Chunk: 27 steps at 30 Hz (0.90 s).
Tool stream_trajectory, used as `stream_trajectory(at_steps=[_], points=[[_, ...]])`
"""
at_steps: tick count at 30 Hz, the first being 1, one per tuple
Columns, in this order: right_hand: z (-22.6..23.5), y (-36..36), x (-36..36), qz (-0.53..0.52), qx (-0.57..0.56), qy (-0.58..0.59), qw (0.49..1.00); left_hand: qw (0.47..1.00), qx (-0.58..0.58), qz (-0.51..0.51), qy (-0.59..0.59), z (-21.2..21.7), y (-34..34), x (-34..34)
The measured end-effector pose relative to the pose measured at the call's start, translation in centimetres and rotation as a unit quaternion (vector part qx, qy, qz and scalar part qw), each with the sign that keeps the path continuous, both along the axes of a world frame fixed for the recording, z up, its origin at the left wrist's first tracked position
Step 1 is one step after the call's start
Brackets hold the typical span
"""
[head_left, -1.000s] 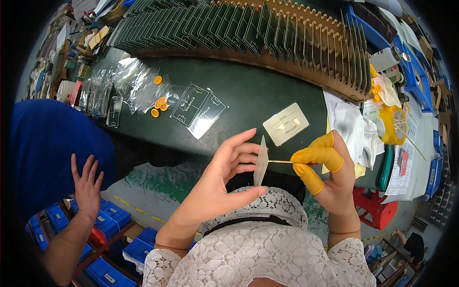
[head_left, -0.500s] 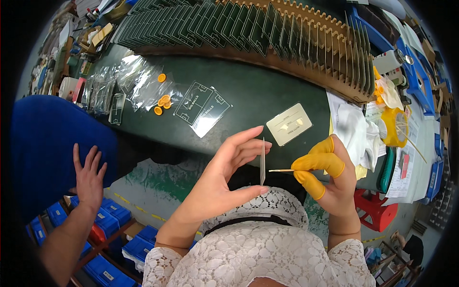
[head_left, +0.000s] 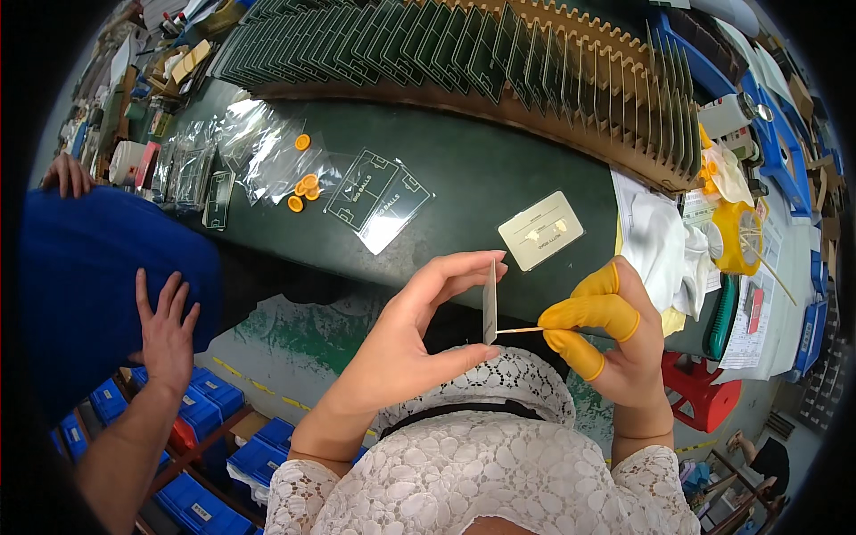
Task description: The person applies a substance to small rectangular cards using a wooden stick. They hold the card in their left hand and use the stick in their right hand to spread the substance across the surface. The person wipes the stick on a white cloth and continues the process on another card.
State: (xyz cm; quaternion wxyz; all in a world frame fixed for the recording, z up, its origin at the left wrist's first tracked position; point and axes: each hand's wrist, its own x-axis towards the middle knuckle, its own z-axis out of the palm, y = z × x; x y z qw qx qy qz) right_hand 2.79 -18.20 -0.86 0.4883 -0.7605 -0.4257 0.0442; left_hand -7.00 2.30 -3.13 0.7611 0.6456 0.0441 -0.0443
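My left hand (head_left: 419, 321) holds a thin flat card (head_left: 489, 303) upright and nearly edge-on, by its top and bottom edges between fingers and thumb. Yellow finger cots cover the thumb and two fingers of my right hand (head_left: 606, 330), which pinches a thin wooden stick (head_left: 519, 330). The stick's pale tip meets or almost meets the card near its lower edge; contact is hard to judge. On the dark green table beyond lies a cream card (head_left: 541, 230) with print and shiny spots.
A long slotted wooden rack (head_left: 553, 116) of dark green panels spans the back. Printed panels (head_left: 374, 196), clear plastic bags (head_left: 259, 152) and orange discs (head_left: 308, 185) lie left. A yellow tape roll (head_left: 736, 234) and white cloth (head_left: 655, 245) are right. A person in blue (head_left: 116, 276) sits left.
My right hand has brought the stick's tip lower and closer to the card. The card has turned slightly, showing more of its face. Another hand of the person at left has appeared.
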Motion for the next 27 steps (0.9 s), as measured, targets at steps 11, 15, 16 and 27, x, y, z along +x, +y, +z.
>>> stream_trajectory(at_steps=[11,15,16,27], points=[[-0.03,0.03,0.12,0.003,0.005,-0.014,1.000,1.000,0.000,-0.001,0.003,0.09,0.01,0.02],[0.12,-0.21,-0.11,0.010,-0.004,0.009,1.000,1.000,0.001,0.002,0.002,-0.02,0.05,-0.02],[0.14,-0.22,-0.09,0.009,-0.003,0.007,1.000,1.000,0.002,0.001,0.000,-0.07,0.07,-0.01],[-0.49,-0.27,0.00,-0.063,0.007,0.021,0.998,0.983,-0.130,-0.012,0.132,0.55,0.05,-0.39]])
